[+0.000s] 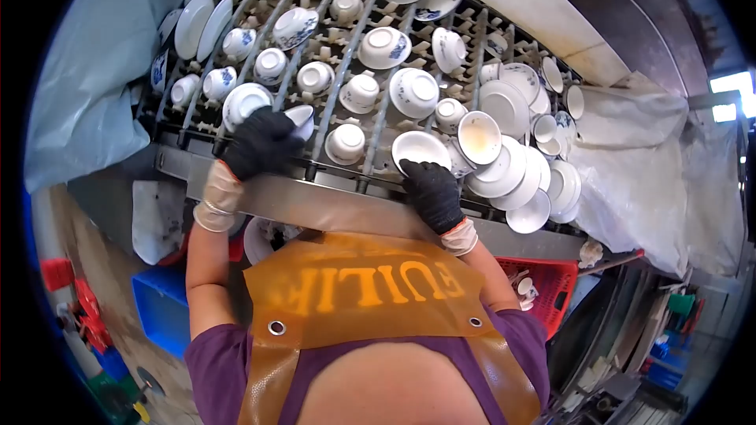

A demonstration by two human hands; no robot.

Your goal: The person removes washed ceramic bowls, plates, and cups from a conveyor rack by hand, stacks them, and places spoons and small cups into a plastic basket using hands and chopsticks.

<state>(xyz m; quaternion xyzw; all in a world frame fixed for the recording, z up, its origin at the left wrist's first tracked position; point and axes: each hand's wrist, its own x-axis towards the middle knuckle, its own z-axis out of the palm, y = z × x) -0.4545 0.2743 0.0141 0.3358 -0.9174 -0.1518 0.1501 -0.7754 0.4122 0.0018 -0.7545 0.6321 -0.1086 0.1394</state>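
The fingers (pixel 417 168) of the right hand (pixel 435 198) were bent over the near rim of a white bowl (pixel 421 148), closed on its edge; the thumb could not be made out. That bowl lay at the near side of the rack (pixel 339 83), its open side turned toward the wearer. Just beyond its right side stood a tilted bowl (pixel 479 138) (a yellowish stain showed inside it), and farther right a crowd of white plates (pixel 504 109) overlapped, some leaning on others. The left hand (pixel 264 144), blurred, was over the near left part of the rack, between an upturned bowl (pixel 247 102) and a small tilted bowl (pixel 300 120); how far its fingers were open, and whether they had hold of either one, could not be told. Both hands wore black gloves above pale cuffs edged in orange. Across the middle of the rack, bowls with blue patterns sat bottom up among pale pegs and metal bars, spaced apart, while larger plates (pixel 194 26) leaned at the far left. A metal ledge (pixel 331 206) ran along the near edge. Below it, a blue crate (pixel 161 307) lay to the left and a red basket (pixel 543 287) holding small white pieces to the right.
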